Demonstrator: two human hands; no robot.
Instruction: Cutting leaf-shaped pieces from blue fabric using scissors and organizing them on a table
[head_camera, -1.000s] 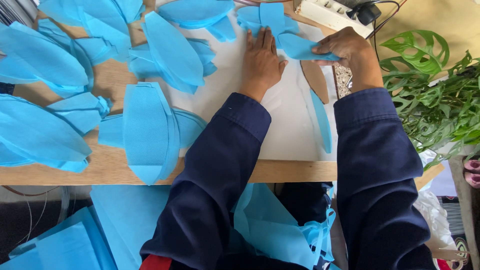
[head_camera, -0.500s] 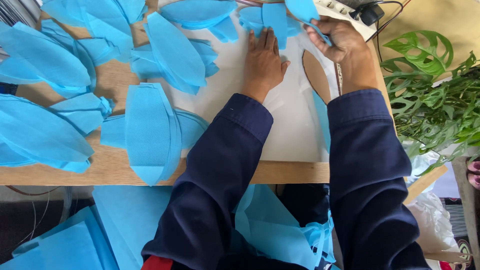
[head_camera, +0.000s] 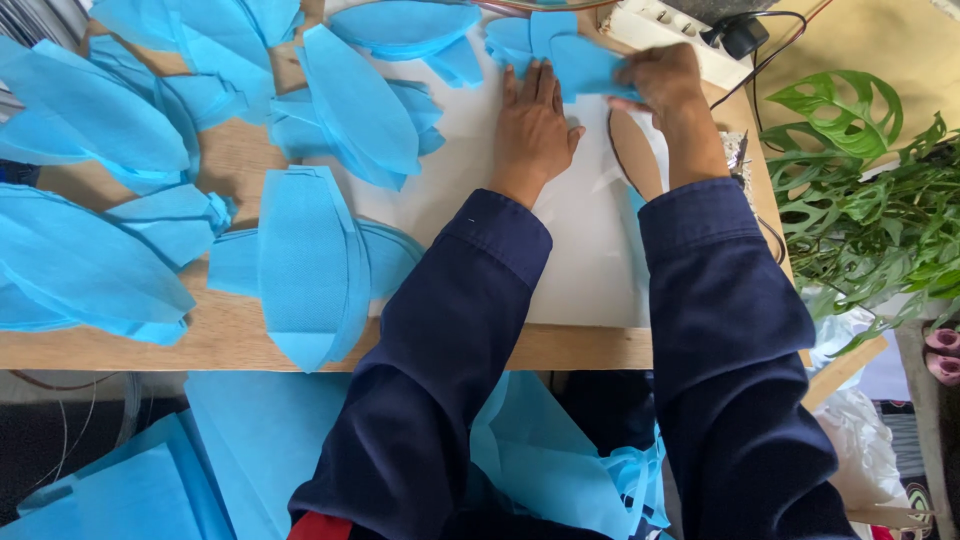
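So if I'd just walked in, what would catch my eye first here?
Probably the blue petals, leaf-shaped cutouts spread over the wooden table on the left. Then the two hands at the top: the left hand lies flat on a white sheet, while the right hand holds a blue piece. Green leaves crowd the right edge.

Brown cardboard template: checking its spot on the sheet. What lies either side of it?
In the head view, the brown cardboard template lies between the left hand and right hand.
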